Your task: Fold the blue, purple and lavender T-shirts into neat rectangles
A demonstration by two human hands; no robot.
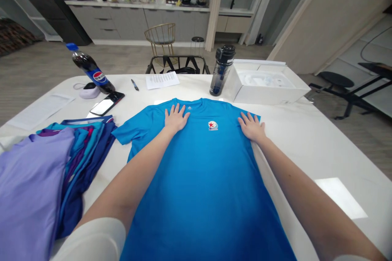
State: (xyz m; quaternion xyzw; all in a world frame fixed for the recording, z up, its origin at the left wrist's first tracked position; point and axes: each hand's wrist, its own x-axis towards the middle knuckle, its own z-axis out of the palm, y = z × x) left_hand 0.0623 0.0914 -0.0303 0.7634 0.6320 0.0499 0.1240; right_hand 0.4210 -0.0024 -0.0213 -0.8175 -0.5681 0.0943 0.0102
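A blue T-shirt (196,171) lies spread out face up on the white table (306,142), its collar at the far side and a small red-and-white logo on the chest. My left hand (177,118) rests flat on the shirt just left of the collar, fingers spread. On the sleeve at the right, my right hand (251,127) also lies flat with its fingers apart. The lower hem runs out of view at the bottom. To the left sits a pile of shirts (33,163) in lilac, teal, purple and navy.
Along the table's far side stand a cola bottle (92,69), a phone (107,103), an earbud case (89,91), a pen (134,85), a printed sheet (162,80), a dark drink bottle (221,71) and a white box (266,93). Another paper (39,108) lies at left.
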